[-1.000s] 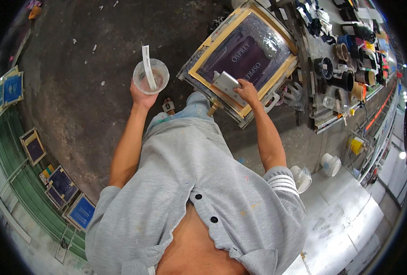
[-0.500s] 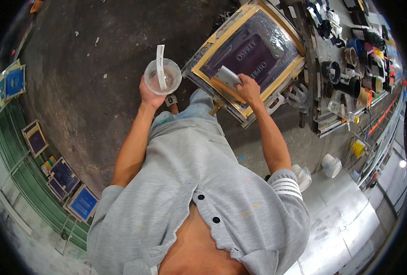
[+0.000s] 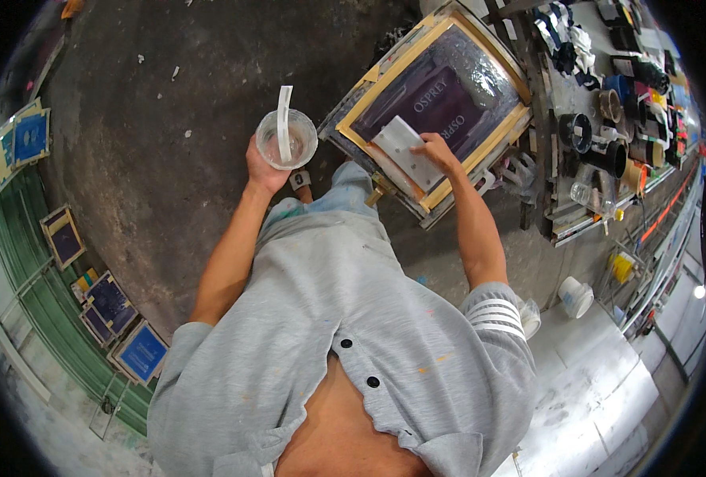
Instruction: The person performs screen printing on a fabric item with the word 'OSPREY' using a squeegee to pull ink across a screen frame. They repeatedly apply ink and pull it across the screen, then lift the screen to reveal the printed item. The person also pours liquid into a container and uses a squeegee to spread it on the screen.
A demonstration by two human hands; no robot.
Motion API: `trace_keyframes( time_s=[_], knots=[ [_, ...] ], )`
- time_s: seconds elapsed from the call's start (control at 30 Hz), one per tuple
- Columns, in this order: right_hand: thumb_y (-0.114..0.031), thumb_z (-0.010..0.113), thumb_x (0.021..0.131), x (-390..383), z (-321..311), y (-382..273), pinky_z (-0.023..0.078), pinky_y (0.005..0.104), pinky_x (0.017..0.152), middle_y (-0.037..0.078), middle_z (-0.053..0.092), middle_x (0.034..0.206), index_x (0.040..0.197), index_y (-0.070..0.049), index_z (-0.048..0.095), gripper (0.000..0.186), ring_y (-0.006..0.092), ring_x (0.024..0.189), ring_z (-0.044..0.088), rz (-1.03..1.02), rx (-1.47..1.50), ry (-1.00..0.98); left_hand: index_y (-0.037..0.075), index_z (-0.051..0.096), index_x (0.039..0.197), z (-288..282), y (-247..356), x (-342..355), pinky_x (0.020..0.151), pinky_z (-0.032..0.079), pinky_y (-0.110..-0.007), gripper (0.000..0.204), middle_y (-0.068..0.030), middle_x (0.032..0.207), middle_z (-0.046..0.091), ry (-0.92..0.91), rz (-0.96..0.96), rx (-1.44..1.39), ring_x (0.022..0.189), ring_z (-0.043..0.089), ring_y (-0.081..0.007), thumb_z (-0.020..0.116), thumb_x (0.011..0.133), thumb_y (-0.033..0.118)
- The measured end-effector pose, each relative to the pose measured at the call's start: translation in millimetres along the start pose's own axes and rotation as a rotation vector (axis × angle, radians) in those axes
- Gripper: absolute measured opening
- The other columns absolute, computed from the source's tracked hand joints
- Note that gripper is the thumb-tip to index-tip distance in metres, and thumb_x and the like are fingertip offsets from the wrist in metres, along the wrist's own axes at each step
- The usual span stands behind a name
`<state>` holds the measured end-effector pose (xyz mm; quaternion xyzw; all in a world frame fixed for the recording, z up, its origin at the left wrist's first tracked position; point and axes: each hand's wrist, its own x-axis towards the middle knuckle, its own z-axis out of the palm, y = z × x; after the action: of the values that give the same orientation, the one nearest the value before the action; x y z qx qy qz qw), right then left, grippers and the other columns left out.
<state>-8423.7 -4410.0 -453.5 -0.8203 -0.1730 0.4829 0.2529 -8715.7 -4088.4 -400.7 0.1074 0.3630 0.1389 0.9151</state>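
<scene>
Squeegee (image 3: 407, 151) is pinched flat on the printing screen (image 3: 440, 95) by the right hand (image 3: 439, 148); even pressure suits, while the left hand (image 3: 262, 167) grips the clear cup (image 3: 286, 140) level.

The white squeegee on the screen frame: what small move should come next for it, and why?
Probably a short pull of the white squeegee across the dark mesh. The right hand already presses it flat on the screen frame, near the frame's lower edge. The left hand holds the clear cup with its stir stick off to the side, clear of the frame.
</scene>
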Motion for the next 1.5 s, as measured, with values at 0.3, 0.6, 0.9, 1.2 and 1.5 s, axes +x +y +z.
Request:
trace_keyframes(
  time_s=[0.3,0.6,0.9,1.2,1.5],
  knots=[
    [-0.015,0.076,0.081,-78,-58,-46,0.054,0.0352,0.087,0.007,0.073,0.109,0.118,0.0,0.068,0.042,0.0192,0.094,0.069,-0.25,0.762,-0.042,0.011,0.062,0.132,-5,-35,27,0.099,0.052,-0.048,0.058,-0.0111,0.125,0.066,0.02,-0.149,0.007,0.114,0.063,-0.0298,0.049,0.098,0.056],
    [-0.017,0.082,0.086,-148,-61,-55,0.039,0.0454,0.114,0.011,0.072,0.113,0.113,-0.005,0.071,0.031,0.0268,0.122,0.06,-0.917,0.924,0.229,0.013,0.06,0.138,23,-50,43,0.105,0.048,-0.049,0.061,-0.0106,0.13,0.065,-0.015,-0.225,0.079,0.119,0.06,-0.029,0.044,0.099,0.058],
    [-0.012,0.077,0.089,-179,-45,-68,0.027,0.0543,0.121,0.008,0.071,0.115,0.114,-0.01,0.069,0.027,0.0318,0.132,0.052,-1.054,0.887,0.487,0.01,0.058,0.14,58,-57,28,0.107,0.047,-0.048,0.066,-0.0116,0.131,0.065,-0.048,-0.21,0.094,0.121,0.061,-0.0295,0.042,0.099,0.059],
    [-0.016,0.08,0.088,-179,-16,-106,0.036,0.0517,0.115,0.012,0.071,0.113,0.112,-0.006,0.067,0.029,0.0326,0.127,0.057,-1.081,0.774,0.589,0.011,0.058,0.138,122,-123,22,0.106,0.048,-0.053,0.057,-0.0126,0.128,0.066,-0.209,-0.298,-0.023,0.12,0.063,-0.0305,0.04,0.102,0.051],
    [-0.041,0.082,0.087,-208,22,-129,0.039,0.0536,0.114,0.01,0.072,0.11,0.108,-0.006,0.064,0.045,0.0346,0.127,0.058,-1.076,0.572,0.936,0.014,0.059,0.138,141,-117,14,0.108,0.046,-0.049,0.054,-0.0084,0.129,0.066,-0.287,-0.243,-0.098,0.12,0.062,-0.0266,0.042,0.101,0.051]
  ],
)
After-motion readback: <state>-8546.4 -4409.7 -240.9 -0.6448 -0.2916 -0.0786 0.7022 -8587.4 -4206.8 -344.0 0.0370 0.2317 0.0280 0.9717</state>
